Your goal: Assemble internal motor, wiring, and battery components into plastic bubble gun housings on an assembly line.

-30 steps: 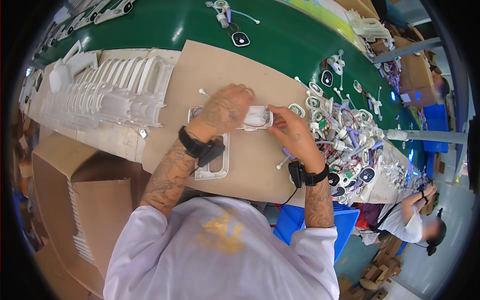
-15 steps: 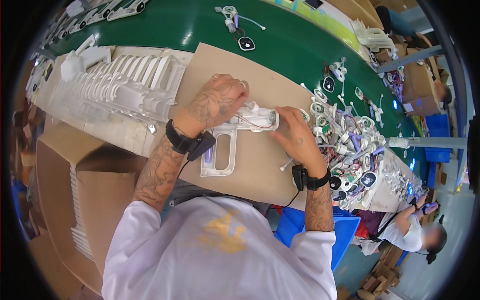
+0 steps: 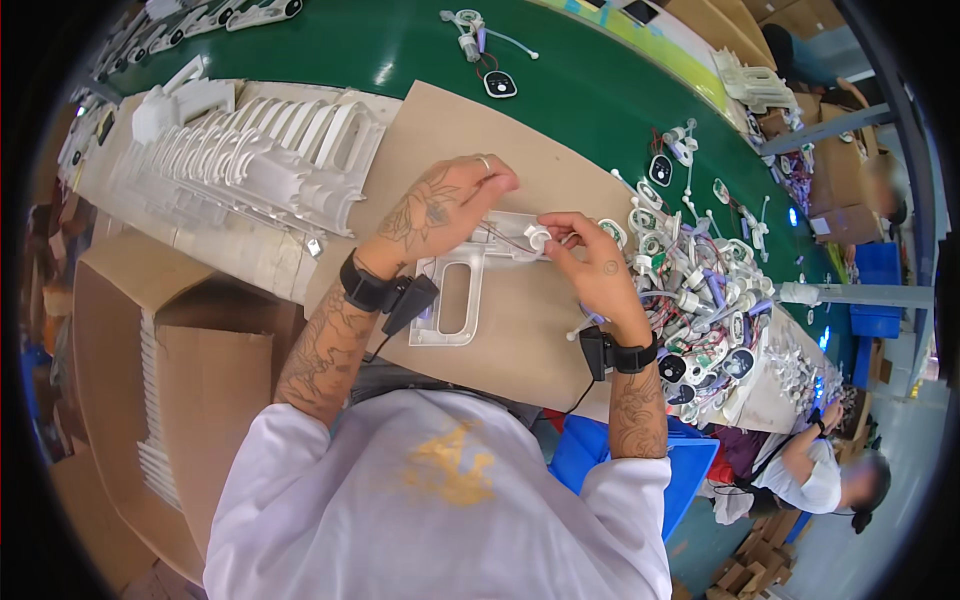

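On the cardboard sheet, the white plastic frame has slid closer; my left hand presses it, my right hand pinches a small round part, green table behind.

we see a bright, even scene lit from overhead. glare streaks the green belt near the top. shadows are soft and short under the hands on the cardboard sheet. the fisheye bends straight edges hard toward the rim, where a black border closes in. the centre is sharp; the far right edge blurs.
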Tool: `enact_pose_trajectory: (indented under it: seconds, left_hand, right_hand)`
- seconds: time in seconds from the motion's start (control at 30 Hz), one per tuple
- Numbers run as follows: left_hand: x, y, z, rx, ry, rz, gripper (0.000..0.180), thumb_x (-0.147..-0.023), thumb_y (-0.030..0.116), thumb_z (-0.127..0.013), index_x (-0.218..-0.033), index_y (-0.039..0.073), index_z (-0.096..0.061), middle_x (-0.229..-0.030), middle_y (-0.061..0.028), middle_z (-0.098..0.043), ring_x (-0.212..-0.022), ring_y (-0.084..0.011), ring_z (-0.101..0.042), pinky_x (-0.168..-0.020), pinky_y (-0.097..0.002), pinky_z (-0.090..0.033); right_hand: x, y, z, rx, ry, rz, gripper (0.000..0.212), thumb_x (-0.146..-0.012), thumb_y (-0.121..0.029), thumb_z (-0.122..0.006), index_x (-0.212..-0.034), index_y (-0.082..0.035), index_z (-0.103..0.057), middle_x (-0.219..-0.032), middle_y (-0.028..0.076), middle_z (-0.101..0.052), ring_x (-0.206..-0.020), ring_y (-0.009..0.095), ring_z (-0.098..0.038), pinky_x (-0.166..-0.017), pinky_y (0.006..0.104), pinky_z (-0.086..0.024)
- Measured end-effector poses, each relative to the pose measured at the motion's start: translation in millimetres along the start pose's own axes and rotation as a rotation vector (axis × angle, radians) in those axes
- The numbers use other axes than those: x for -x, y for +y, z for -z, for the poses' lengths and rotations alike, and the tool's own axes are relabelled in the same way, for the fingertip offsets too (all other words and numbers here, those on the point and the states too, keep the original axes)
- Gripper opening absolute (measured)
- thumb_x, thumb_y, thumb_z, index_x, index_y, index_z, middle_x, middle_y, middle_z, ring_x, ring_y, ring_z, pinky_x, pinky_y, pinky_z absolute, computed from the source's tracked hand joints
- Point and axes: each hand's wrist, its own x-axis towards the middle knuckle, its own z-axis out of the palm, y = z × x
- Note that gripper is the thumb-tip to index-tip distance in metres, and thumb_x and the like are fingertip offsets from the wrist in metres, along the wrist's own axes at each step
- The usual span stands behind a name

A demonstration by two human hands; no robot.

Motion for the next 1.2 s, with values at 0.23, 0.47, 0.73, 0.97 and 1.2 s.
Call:
enact_pose_trajectory:
  seconds: [0.23,0.47,0.73,0.97,1.2]
  left_hand:
    - [18.1,-42.5,-32.6,-0.376,0.005,-0.410,0.008,-0.094,0.013,-0.081,-0.100,0.009,-0.076,-0.113,-0.0067,-0.070,-0.119,-0.0312,-0.065,-0.104,-0.0452,-0.054]
    - [13.5,-28.3,-37.4,-0.479,0.108,-0.279,0.007,-0.091,0.011,-0.082,-0.095,0.010,-0.076,-0.103,-0.0068,-0.067,-0.115,-0.0299,-0.066,-0.099,-0.0445,-0.056]
    - [22.8,-27.1,-40.8,-0.411,0.206,-0.293,0.013,-0.090,0.004,-0.080,-0.102,0.008,-0.075,-0.104,-0.0071,-0.068,-0.115,-0.0317,-0.066,-0.097,-0.0461,-0.057]
    - [49.9,-19.7,-33.5,-0.473,0.165,-0.263,0.017,-0.087,0.002,-0.080,-0.102,0.008,-0.075,-0.108,-0.0091,-0.069,-0.118,-0.0336,-0.066,-0.101,-0.0482,-0.056]
    - [80.7,-30.2,-32.8,-0.672,0.119,-0.279,0.018,-0.090,0.015,-0.083,-0.107,0.010,-0.081,-0.110,-0.0071,-0.070,-0.129,-0.0321,-0.063,-0.112,-0.0516,-0.052]
  right_hand:
    - [0.3,2.3,4.9,0.026,-0.066,0.006,0.029,-0.099,-0.005,-0.077,-0.128,-0.003,-0.076,-0.118,0.014,-0.074,-0.111,0.026,-0.070,-0.100,0.0376,-0.055]
    - [1.4,-14.0,6.1,0.164,-0.135,0.000,0.029,-0.093,-0.003,-0.080,-0.122,-0.007,-0.079,-0.118,0.010,-0.075,-0.117,0.031,-0.066,-0.102,0.0419,-0.054]
    - [6.6,-2.8,-14.7,0.322,-0.031,0.214,0.029,-0.088,0.000,-0.082,-0.116,-0.008,-0.081,-0.114,0.010,-0.077,-0.118,0.037,-0.064,-0.104,0.0466,-0.054]
    - [12.9,5.4,-24.8,0.544,0.060,0.415,0.029,-0.090,-0.003,-0.082,-0.117,-0.010,-0.081,-0.115,0.008,-0.073,-0.116,0.034,-0.065,-0.099,0.0470,-0.053]
    - [11.6,-10.3,-24.9,0.593,0.000,0.347,0.032,-0.092,-0.006,-0.077,-0.124,-0.014,-0.079,-0.118,0.007,-0.068,-0.116,0.032,-0.064,-0.097,0.0450,-0.050]
